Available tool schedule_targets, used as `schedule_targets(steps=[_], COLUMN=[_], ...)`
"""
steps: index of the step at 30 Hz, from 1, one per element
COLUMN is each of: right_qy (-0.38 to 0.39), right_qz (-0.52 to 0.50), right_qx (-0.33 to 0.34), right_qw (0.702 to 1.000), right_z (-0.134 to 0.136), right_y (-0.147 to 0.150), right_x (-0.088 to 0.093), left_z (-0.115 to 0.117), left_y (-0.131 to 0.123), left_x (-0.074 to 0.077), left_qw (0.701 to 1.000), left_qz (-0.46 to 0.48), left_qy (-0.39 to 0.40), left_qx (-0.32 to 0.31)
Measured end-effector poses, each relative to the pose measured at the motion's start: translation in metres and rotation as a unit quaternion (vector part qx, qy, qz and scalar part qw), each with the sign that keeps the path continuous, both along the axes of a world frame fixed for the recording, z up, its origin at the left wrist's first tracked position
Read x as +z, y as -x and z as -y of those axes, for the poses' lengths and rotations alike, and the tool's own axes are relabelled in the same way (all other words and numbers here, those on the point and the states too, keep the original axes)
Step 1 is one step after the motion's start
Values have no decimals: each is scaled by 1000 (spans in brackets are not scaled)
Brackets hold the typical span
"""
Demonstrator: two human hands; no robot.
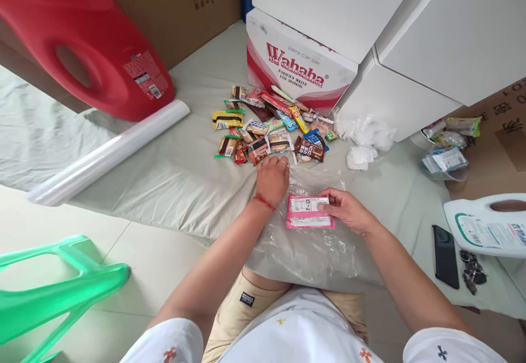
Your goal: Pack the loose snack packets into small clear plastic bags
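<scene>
My right hand (pixel 347 208) pinches the right edge of a flat pink packet (pixel 309 212) with a white label, which rests on a clear plastic sheet (pixel 312 253) spread on the floor in front of my knees. My left hand (pixel 272 178), a red string round its wrist, reaches forward with its fingers curled down at the near edge of a heap of small wrapped snacks (pixel 269 125). Whether it holds one of them is hidden by the back of the hand.
A Wahaha water carton (pixel 296 67) and white boxes (pixel 415 29) stand behind the snacks. A red jug (pixel 82 40) and a film roll (pixel 107 155) lie left, a green stool (pixel 57 292) near left. A phone (pixel 445 255), keys (pixel 472 271) and a white jug (pixel 489 226) sit right.
</scene>
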State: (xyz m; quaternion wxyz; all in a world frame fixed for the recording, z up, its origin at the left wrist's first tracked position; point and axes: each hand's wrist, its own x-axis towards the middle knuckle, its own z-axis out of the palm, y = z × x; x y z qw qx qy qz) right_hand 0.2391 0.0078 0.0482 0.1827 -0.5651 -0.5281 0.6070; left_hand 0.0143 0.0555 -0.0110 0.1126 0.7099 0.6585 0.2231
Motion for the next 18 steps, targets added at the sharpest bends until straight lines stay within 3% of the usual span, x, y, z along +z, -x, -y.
schedule_targets(steps=[3,5,7,11,16,18], right_qy=[-152,-285,-370,-405,-412,-433], right_qz=[142,223,231,193,132,142], right_qx=[8,10,53,149,81,63], right_qw=[978,932,898,881,898,888], right_z=[9,15,21,33,43,41], right_y=[0,1,4,12,18,16], right_x=[-8,-7,-5,-9,-11,-6], left_z=[-2,-3,-2,4,12,14], left_y=[2,3,3,2,4,5], left_x=[-3,-5,-5,0,7,9], left_qw=[1000,999,998,995,988,982], left_qz=[4,7,8,14,27,43], left_qy=[-17,-39,-61,-93,-136,-163], left_qx=[-7,-17,-26,-32,-75,-89])
